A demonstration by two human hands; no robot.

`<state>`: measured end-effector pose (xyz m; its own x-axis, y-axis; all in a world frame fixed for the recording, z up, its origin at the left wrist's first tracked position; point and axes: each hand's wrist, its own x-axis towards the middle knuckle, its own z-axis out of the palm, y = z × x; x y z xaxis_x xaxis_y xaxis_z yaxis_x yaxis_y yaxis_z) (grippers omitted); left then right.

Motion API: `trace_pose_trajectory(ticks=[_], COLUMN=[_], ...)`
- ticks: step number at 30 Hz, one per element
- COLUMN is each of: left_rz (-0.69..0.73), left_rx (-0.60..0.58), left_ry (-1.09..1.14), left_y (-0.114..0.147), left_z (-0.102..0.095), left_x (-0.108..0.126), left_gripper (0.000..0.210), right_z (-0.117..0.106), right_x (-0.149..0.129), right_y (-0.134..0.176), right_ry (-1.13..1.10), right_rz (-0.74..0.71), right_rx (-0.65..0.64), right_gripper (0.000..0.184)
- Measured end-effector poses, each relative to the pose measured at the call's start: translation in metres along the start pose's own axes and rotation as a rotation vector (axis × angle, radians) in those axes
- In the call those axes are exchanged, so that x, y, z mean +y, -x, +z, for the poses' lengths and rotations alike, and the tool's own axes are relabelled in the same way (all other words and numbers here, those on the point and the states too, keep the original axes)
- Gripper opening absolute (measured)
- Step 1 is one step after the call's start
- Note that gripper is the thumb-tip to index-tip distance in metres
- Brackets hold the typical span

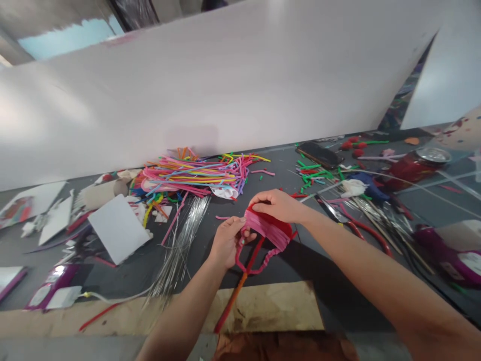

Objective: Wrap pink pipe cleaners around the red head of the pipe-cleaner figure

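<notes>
Between my hands is a pink and red pipe-cleaner piece (271, 231), with a flat pink band of strands side by side, red along its upper side and a twisted pink loop hanging below. My left hand (230, 239) pinches its left end. My right hand (277, 206) grips the upper edge from above, fingers bent over the red part. A red and orange pipe cleaner (240, 285) runs from under the piece down toward the table's front edge. Some of my fingertips are hidden behind the band.
A heap of colourful pipe cleaners (195, 175) lies behind my hands, thin wires (184, 245) to the left. On the right are scissors (338, 213), green clippings (315, 173), a phone (319, 154), a red can (417, 165) and a purple glue gun (447, 255). A white board (225, 90) stands behind.
</notes>
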<state>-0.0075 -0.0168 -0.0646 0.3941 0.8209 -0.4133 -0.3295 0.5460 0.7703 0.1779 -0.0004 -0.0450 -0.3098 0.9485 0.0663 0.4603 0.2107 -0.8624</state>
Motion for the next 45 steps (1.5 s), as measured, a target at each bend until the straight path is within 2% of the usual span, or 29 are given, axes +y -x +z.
trace_pose_trajectory(ticks=[4, 11, 13, 14, 18, 20, 23, 28, 35, 41, 45], left_rz=[0.037, 0.065, 0.108, 0.131, 0.174, 0.176, 0.176, 0.15, 0.04, 0.028, 0.027], left_rx=[-0.042, -0.002, 0.017, 0.029, 0.104, 0.148, 0.185, 0.142, 0.049, 0.018, 0.004], left_ry=[-0.041, -0.261, -0.315, -0.325, -0.289, -0.258, -0.21, -0.129, -0.064, -0.056, -0.08], left_y=[0.002, -0.002, -0.005, -0.006, -0.009, -0.011, -0.013, -0.012, -0.002, 0.002, 0.002], left_z=[-0.001, -0.008, -0.01, -0.011, -0.011, -0.011, -0.011, -0.01, -0.005, 0.001, 0.0], left_x=[0.005, 0.009, 0.008, 0.007, 0.005, 0.005, 0.005, 0.005, 0.001, 0.001, 0.001], left_gripper=[0.03, 0.03, 0.029, 0.028, 0.027, 0.027, 0.028, 0.028, 0.025, 0.026, 0.027], right_z=[-0.007, -0.007, -0.004, -0.001, 0.017, 0.032, 0.053, 0.068, 0.065, 0.061, 0.059], right_x=[-0.002, -0.002, 0.001, 0.002, -0.002, -0.006, -0.01, -0.005, -0.002, 0.001, 0.002], right_y=[-0.004, -0.015, -0.014, -0.012, 0.013, 0.031, 0.049, 0.051, 0.05, 0.048, 0.049], right_ry=[0.038, 0.105, 0.153, 0.195, 0.449, 0.548, 0.695, 0.824, 0.736, 0.457, 0.289], right_rz=[-0.034, -0.076, -0.096, -0.108, -0.187, -0.227, -0.221, -0.217, -0.212, -0.231, -0.181], right_rx=[-0.024, -0.053, 0.005, 0.073, 0.443, 0.468, 0.422, 0.419, 0.469, 0.537, 0.557], right_gripper=[0.021, 0.021, 0.021, 0.023, 0.025, 0.019, 0.015, 0.023, 0.017, 0.009, 0.009])
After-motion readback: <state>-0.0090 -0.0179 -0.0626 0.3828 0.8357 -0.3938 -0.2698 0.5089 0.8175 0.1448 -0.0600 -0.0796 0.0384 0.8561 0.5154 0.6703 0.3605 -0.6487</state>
